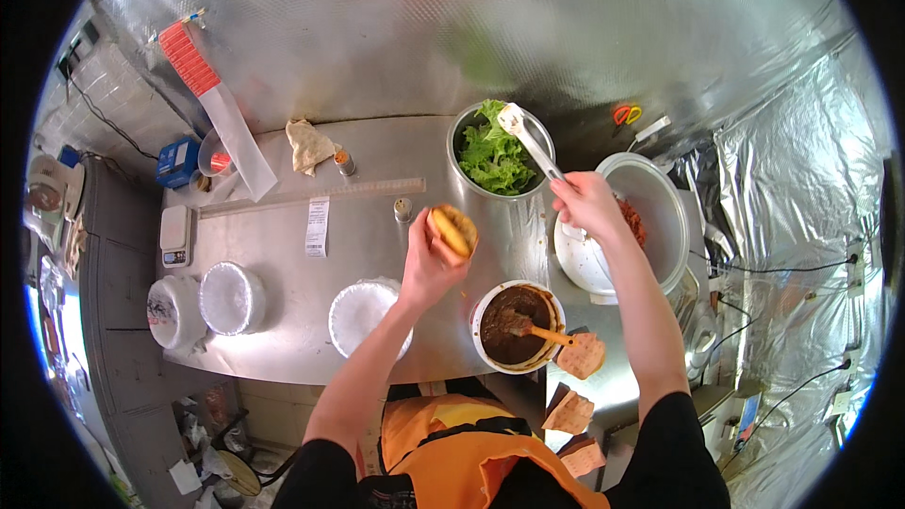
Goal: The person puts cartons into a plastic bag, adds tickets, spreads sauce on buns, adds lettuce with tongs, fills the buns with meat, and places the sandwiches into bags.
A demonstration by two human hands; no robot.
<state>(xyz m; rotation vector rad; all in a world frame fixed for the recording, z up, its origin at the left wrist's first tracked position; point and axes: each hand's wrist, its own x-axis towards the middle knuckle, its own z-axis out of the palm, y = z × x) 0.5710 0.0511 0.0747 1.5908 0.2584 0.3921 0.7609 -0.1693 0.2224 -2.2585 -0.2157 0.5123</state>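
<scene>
My left hand (433,267) holds a yellow-brown bun (454,231), partly wrapped, above the middle of the steel table. Tongs (532,145) are gripped in my right hand (590,206); their pale, smeared tip reaches over a steel bowl (456,170) of green lettuce leaves (495,159). Below and between my hands stands a white tub (478,341) of dark brown sauce or filling, with an orange-handled utensil (548,334) in it. A large translucent bowl (668,226), partly behind my right forearm, holds reddish food (631,221).
Plastic-lined round containers (362,318) stand near the front edge. Two small shakers (403,209), a printed slip (317,227), a cloth (308,147) and a scale (175,235) lie leftward. Paper pouches (581,356) are at the front right. Scissors (626,115) are by the back wall.
</scene>
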